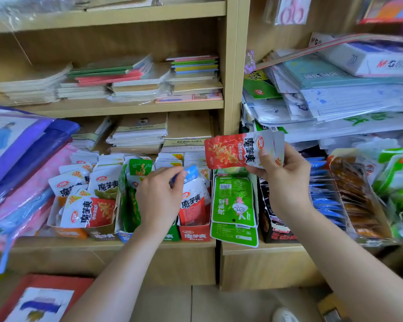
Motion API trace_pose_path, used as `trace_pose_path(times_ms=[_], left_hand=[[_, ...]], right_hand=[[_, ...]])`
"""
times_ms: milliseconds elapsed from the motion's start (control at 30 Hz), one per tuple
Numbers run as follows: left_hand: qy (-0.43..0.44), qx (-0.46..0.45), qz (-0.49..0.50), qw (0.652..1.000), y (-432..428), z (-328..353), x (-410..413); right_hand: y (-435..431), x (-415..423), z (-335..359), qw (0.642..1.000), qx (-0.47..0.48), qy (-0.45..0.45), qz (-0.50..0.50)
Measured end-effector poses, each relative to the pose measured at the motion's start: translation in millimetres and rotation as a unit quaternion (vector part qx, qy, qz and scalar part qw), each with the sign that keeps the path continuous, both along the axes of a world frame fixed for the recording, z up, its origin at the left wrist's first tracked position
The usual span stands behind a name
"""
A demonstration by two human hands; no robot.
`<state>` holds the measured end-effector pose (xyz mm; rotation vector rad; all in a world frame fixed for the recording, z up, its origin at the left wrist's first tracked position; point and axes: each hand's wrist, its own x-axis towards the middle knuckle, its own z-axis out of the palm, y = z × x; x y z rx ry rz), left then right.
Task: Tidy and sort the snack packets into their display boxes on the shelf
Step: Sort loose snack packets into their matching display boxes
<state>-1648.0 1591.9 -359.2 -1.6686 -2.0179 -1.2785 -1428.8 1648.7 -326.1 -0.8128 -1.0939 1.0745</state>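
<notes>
**Two hands sorting snack packets at a shop shelf**

The right hand [282, 173] is raised above the shelf and holds a red and white snack packet [230, 152] on its side. The thumb presses on the front and the fingers curl behind. At least one silver packet sits behind it in the same grip.

The left hand [161, 194] is lower and further left. Its thumb and forefinger pinch the blue top edge of a packet [191, 171] that stands among white and red packets in a red display box [194, 232]. This box stands at the near edge of the wooden shelf [102, 245].

Just left of the left hand is a green display box [130, 205] holding green packets. Further left, more white packets with red or green panels lie loosely heaped in an orange box [68, 232].

Right of the red box, below the raised packet, flat green packets [234, 201] overlap, and the nearest hangs over the shelf edge. Beside them stands a black box [272, 228]. Further right are a row of blue packets [323, 194] standing on edge, then a row of brown packets [354, 196].

On the shelves above and behind lie stacks of notebooks [137, 80]. To the upper right are piles of papers in clear plastic sleeves [335, 101].
</notes>
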Motion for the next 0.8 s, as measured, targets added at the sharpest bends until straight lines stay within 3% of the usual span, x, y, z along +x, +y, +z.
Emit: trace_pose_path(times_ms=[267, 533, 700, 800], left_hand=[[-0.194, 0.152, 0.009, 0.969, 3.5, 10.5, -19.7], [-0.244, 0.175, 0.034, 0.953, -27.5, 13.5, -55.0], [-0.237, 0.169, 0.034, 0.956, -49.6, 14.4, -68.7], [-0.229, 0.170, 0.044, 0.958, -58.4, 16.1, -75.1]], right_hand=[[1.7, 13.1, 9.7, 0.999, 0.030, -0.013, 0.041], [-4.8, -2.6, -0.5, 0.966, 0.093, -0.210, 0.121], [0.3, -29.1, -14.1, 0.862, 0.261, -0.422, 0.101], [2.6, -47.4, -21.0, 0.807, 0.285, -0.503, 0.121]])
